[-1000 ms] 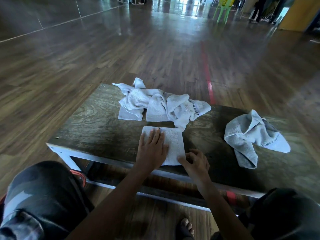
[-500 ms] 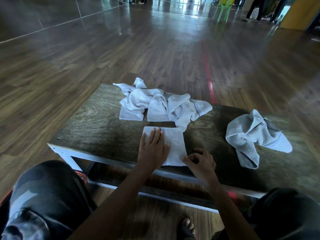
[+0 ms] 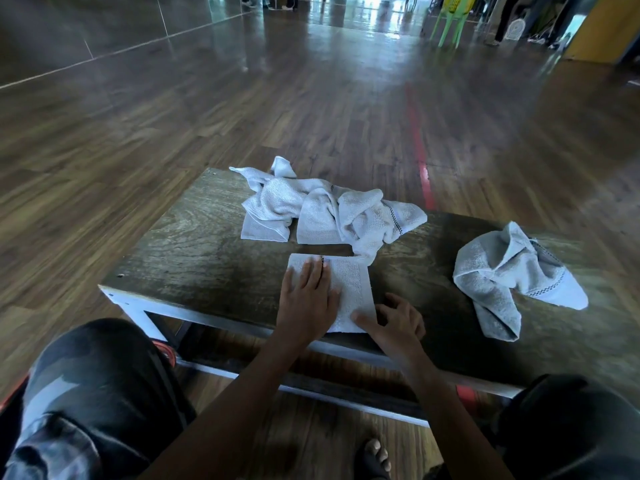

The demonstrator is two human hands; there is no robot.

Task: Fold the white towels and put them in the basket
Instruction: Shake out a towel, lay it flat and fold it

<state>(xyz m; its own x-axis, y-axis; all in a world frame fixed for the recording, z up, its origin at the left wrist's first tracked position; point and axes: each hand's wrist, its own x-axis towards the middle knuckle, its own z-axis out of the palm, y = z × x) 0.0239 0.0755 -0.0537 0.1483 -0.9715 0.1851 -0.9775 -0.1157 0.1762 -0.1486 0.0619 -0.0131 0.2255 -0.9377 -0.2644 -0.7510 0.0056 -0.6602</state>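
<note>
A small folded white towel [image 3: 349,285] lies flat near the front edge of the wooden bench [image 3: 194,258]. My left hand [image 3: 306,299] rests flat on its left half, fingers spread. My right hand [image 3: 394,320] sits at the towel's near right corner, thumb on top of the cloth and fingers curled beside the edge. Behind it lies a crumpled pile of white towels [image 3: 325,209]. One more crumpled white towel [image 3: 509,275] lies on the bench to the right. No basket is plainly in view.
The low bench has a white metal frame [image 3: 138,306] and stands on a dark wood floor. My knees fill the lower corners, and a bare foot [image 3: 375,455] is under the bench. An orange rim [image 3: 164,349] peeks out by my left knee. A green chair [image 3: 450,19] stands far back.
My right hand has shifted slightly at the towel's near right corner. My left hand stays flat on the towel. The other towels have not moved.
</note>
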